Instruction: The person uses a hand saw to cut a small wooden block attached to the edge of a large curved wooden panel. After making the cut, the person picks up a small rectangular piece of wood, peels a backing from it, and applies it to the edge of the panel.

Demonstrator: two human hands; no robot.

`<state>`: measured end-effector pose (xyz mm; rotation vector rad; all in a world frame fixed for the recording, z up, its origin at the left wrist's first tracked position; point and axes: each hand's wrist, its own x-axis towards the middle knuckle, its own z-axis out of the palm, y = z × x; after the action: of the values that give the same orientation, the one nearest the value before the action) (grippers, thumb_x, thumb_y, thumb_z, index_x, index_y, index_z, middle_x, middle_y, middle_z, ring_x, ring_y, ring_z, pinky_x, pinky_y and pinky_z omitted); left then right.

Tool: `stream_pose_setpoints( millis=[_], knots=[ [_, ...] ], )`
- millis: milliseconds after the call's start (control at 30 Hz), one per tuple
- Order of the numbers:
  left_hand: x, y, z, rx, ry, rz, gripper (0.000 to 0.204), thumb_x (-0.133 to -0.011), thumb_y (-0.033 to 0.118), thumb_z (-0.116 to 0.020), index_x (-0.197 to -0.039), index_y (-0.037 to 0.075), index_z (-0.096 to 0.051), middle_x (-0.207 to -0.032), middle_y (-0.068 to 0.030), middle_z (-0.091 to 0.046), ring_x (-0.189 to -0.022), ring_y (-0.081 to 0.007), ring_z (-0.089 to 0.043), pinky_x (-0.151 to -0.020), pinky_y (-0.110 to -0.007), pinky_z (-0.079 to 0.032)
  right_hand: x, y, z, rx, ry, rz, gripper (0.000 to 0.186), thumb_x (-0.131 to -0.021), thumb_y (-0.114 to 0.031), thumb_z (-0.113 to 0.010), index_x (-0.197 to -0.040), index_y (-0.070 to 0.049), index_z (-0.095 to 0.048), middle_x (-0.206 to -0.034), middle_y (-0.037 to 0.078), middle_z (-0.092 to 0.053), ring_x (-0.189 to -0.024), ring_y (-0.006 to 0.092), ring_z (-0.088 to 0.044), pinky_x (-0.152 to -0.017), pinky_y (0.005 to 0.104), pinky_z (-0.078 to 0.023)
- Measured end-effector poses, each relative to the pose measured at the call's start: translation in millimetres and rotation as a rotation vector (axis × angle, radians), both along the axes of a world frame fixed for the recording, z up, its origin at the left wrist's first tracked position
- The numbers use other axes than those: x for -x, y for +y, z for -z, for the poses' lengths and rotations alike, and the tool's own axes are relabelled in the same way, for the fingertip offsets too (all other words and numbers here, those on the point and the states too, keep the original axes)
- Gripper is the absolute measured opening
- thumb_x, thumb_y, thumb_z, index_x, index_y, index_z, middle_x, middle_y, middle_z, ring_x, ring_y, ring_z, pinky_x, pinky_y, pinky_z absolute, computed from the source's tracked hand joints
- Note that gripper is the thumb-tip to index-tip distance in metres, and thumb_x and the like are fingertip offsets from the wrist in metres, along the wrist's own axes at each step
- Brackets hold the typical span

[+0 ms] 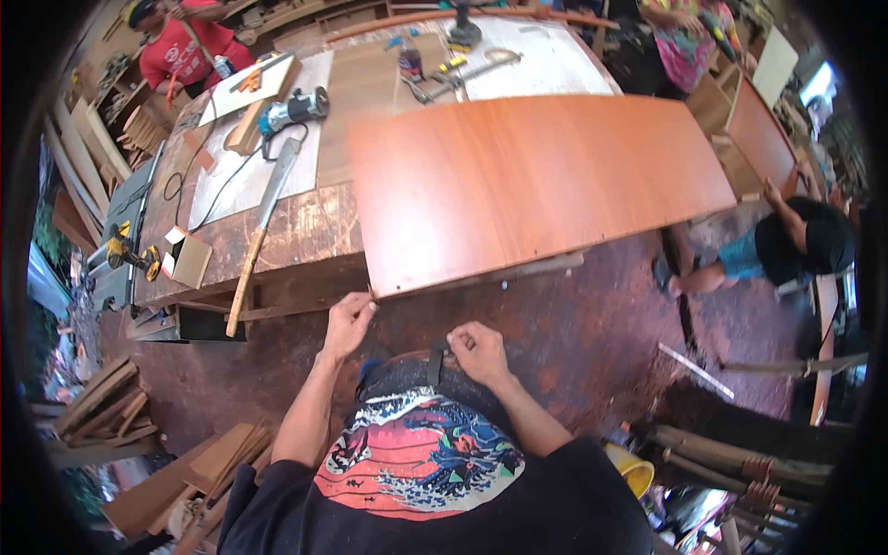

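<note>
A wide reddish-brown wooden panel point(546, 185) lies on the workbench point(324, 220), its near side reaching out past the bench edge. At the panel's near left corner is my left hand point(350, 326), fingers pinched together against or right beside it. What those fingers hold, if anything, is too small to make out. My right hand point(478, 351) is held in front of my waist, apart from the panel, with thumb and fingers curled together. Whatever may be in it is hidden. Small dark spots dot the panel's near edge.
Left on the bench are a long blade with a wooden handle point(254, 250), a teal power tool point(294, 109) and an opened small box point(188, 257). A yellow-black cordless drill point(129, 252) sits beside it. A person point(795, 236) bends at the right. Wood scraps point(199, 472) lie lower left.
</note>
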<state>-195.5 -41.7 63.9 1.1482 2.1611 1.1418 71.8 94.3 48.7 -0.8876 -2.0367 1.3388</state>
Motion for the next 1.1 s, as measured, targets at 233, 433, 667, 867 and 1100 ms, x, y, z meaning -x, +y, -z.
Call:
stream_pose_setpoints(
  millis=[233,433,667,867,1100],
  knots=[
    [6,-1,-4,-0.056,-0.024,0.028,0.017,-0.09,0.012,-0.075,-0.101,-0.001,-0.077,-0.1,-0.015,-0.076,-0.09,-0.0261,-0.074,-0.083,-0.035,-0.056,19,0,-30,0.037,-0.041,0.006,0.013,-0.089,-0.013,-0.078,-0.089,-0.001,-0.074,-0.073,0.007,-0.069,-0.062,0.0103,-0.062,-0.06,0.0279,-0.052],
    [15,2,-3,-0.135,-0.092,0.146,0.016,-0.09,0.014,-0.077,-0.101,0.003,-0.079,-0.098,-0.015,-0.076,-0.09,-0.0289,-0.075,-0.082,-0.036,-0.058,41,25,-68,-0.075,-0.044,0.073,0.012,-0.089,-0.012,-0.078,-0.09,-0.001,-0.074,-0.072,0.007,-0.069,-0.063,0.0097,-0.062,-0.061,0.0272,-0.051],
    [16,6,3,-0.157,-0.221,0.201,0.017,-0.091,0.017,-0.075,-0.099,0.003,-0.079,-0.099,-0.0137,-0.076,-0.092,-0.0299,-0.074,-0.083,-0.038,-0.058,87,75,-121,-0.231,-0.2,0.092,0.011,-0.091,-0.007,-0.075,-0.087,0.001,-0.069,-0.066,0.001,-0.064,-0.061,0.0069,-0.057,-0.056,0.0259,-0.048],
    [32,14,-1,-0.126,-0.289,0.2,0.018,-0.087,0.019,-0.079,-0.099,0.005,-0.08,-0.1,-0.012,-0.077,-0.094,-0.028,-0.074,-0.085,-0.037,-0.058,163,128,-152,-0.284,-0.053,-0.049,0.011,-0.092,-0.008,-0.074,-0.088,0.001,-0.068,-0.075,0.004,-0.066,-0.07,0.0104,-0.062,-0.066,0.0273,-0.051],
    [52,27,7,0.036,-0.392,0.314,0.042,-0.08,0.027,-0.086,-0.113,0.003,-0.076,-0.115,-0.0135,-0.075,-0.102,-0.0277,-0.074,-0.089,-0.037,-0.058,216,135,-139,-0.333,-0.041,-0.377,0.01,-0.092,-0.009,-0.074,-0.089,0.001,-0.071,-0.079,0.007,-0.069,-0.071,0.0131,-0.063,-0.066,0.0292,-0.052]
  ],
)
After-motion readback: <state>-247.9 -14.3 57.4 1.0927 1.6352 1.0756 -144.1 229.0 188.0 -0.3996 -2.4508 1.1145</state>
